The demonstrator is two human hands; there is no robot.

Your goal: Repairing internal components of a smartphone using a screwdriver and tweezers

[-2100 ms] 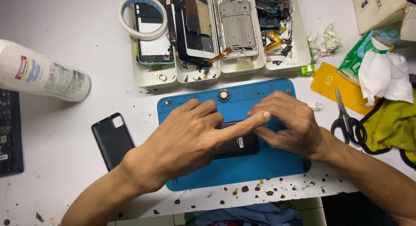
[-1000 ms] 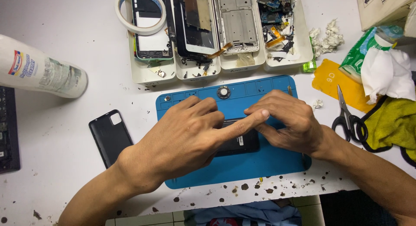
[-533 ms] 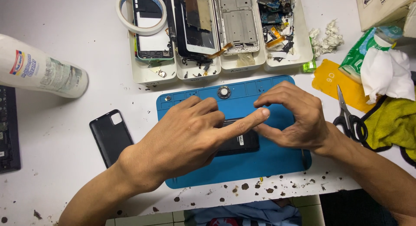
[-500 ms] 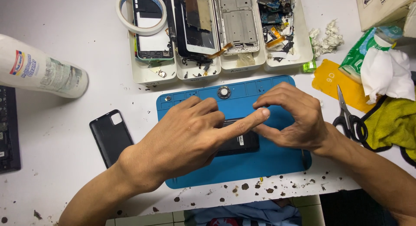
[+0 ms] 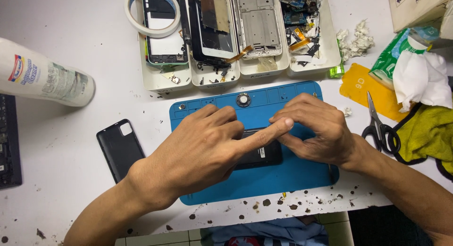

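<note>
Since 2.1 s ago almost nothing has moved; both hands stay on the same spot, and the right hand's fingers have curled up a bit more; the left hand [image 5: 203,149] lies flat and spread over the dark phone [image 5: 259,154], with 1 long finger pointing to 2 o'clock and pressing on the phone's top edge; the right hand [image 5: 314,130] is bent narrow, its fingertips pinched close at that same edge, touching the left finger; I cannot tell if it holds a small part. The phone lies in the middle of the blue mat [image 5: 292,173] on the white counter [image 5: 61,142]; a black back cover [image 5: 120,149] lies at 9 o'clock from the mat, well apart from the hands; 4 white trays [image 5: 155,81] of phone parts sit at 12 o'clock; a tape ring [image 5: 152,12] rests on the left tray; scissors [image 5: 377,125] lie at 3 o'clock, near a yellow cloth [image 5: 427,133]; a white bottle [image 5: 45,81] lies on its side at 10 o'clock.
</note>
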